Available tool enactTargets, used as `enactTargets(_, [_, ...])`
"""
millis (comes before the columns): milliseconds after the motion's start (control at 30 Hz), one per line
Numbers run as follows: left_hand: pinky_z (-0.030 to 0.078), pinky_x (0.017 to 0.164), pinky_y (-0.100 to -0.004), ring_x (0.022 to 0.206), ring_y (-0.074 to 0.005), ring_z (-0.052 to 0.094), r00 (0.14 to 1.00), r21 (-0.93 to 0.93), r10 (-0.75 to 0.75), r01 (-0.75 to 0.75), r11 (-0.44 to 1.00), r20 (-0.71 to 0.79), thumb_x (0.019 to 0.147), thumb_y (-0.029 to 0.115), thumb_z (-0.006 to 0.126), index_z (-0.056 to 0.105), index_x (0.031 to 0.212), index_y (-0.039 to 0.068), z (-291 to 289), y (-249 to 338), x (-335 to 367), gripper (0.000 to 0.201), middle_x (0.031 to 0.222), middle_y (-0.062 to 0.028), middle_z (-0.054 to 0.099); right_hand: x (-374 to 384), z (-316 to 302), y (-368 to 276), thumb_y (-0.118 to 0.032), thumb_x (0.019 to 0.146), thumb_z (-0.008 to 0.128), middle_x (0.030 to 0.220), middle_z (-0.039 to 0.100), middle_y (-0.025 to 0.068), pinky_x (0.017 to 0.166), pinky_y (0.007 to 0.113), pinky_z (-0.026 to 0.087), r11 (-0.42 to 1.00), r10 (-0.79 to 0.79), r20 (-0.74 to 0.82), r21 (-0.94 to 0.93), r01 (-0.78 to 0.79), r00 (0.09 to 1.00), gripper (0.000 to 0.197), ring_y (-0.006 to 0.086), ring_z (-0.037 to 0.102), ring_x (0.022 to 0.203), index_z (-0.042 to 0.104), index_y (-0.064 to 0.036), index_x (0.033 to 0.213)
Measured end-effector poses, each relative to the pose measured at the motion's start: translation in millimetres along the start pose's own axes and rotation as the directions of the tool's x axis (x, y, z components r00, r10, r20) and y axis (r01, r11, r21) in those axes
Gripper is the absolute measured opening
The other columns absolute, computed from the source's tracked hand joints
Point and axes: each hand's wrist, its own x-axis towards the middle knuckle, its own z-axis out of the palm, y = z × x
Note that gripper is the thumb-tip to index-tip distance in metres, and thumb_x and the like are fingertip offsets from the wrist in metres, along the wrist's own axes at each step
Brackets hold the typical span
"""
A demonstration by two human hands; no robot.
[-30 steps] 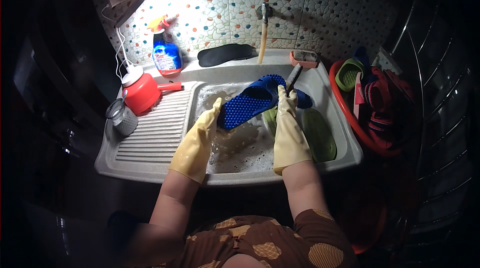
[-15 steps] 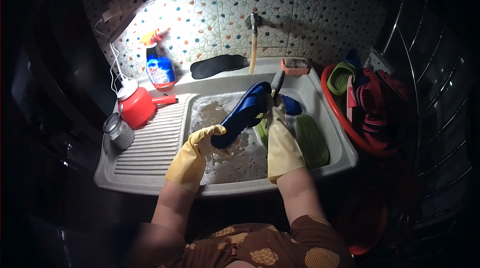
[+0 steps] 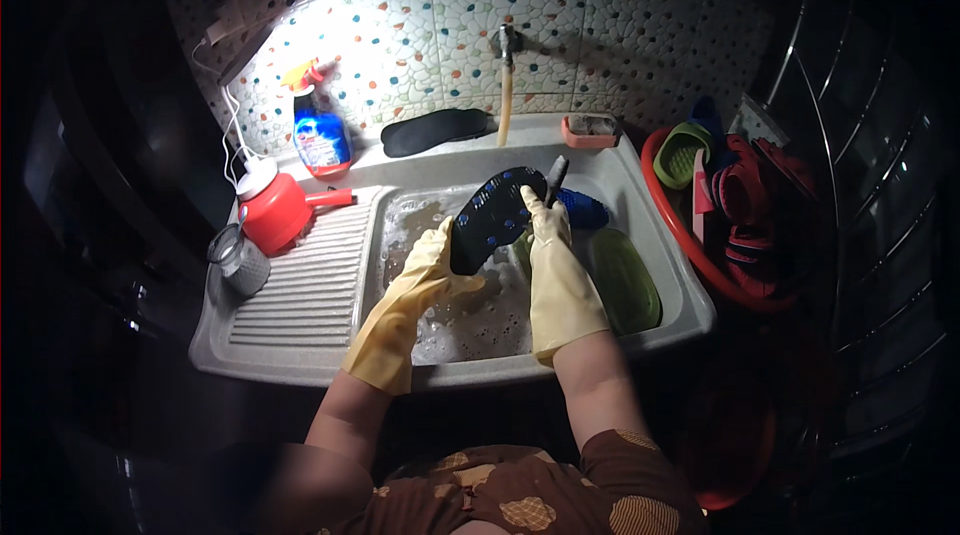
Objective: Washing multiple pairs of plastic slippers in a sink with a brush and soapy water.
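Note:
A blue slipper with a black, blue-dotted sole is tilted above the sudsy water, sole toward me. My left hand, in a cream rubber glove, grips its lower end. In my gloved right hand is a grey-handled tool; its handle sticks up past the fingers and its working end is hidden. The right fingers lie against the slipper's right edge. Behind that hand a second blue slipper lies in the basin. A green slipper rests to the right, and another green piece shows partly beside my right glove.
The grey sink has a ribbed washboard at left. On its rim are a red jug, a glass jar, a spray bottle, a black insole and a pink soap dish. A red basin holds more footwear.
The slipper has turned over, from its blue upper side to its black sole. My left hand has shifted slightly right and up around its end. The grey handle has dipped a little.

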Motion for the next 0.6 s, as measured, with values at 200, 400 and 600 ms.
enactTargets(200, [0.046,0.091,-0.0380,0.103,-0.0311,0.060,0.976,-0.418,-0.148,0.202,0.886,0.160,0.063,0.025,0.085,0.055,0.119,0.000,-13.1,29.0,-8.4,0.069,0.104,-0.0193,0.062,-2.6,-18.5,-5.7,-0.035,0.082,0.076,0.063,0.046,-0.0015,0.034,0.026,0.030,0.962,0.088,0.107,0.247,-0.113,0.990,0.043,0.0091,0.039,0.040,0.055,-0.0021,0.101])
enactTargets(400, [0.047,0.080,-0.0347,0.087,-0.0253,0.063,0.995,-0.315,-0.092,0.077,0.946,-0.035,0.086,0.056,0.060,0.057,0.118,0.002,-4.6,1.6,-9.7,0.063,0.095,-0.0147,0.065,-11.5,-3.7,-8.4,-0.040,0.086,0.072,0.057,0.040,-0.0018,0.034,0.027,0.027,0.966,0.205,0.100,0.138,-0.218,0.974,0.047,0.0090,0.036,0.039,0.053,-0.0069,0.113])
enactTargets(600, [0.046,0.071,-0.0380,0.076,-0.0259,0.058,0.967,-0.419,-0.241,0.189,0.888,-0.076,0.099,0.048,0.044,0.060,0.100,0.005,20.5,-36.3,5.2,0.046,0.088,-0.0159,0.063,-24.0,-1.9,-5.6,-0.044,0.087,0.069,0.057,0.045,-0.0003,0.035,0.027,0.035,0.955,0.178,0.108,0.220,-0.198,0.978,0.058,0.0105,0.041,0.039,0.051,-0.0008,0.121])
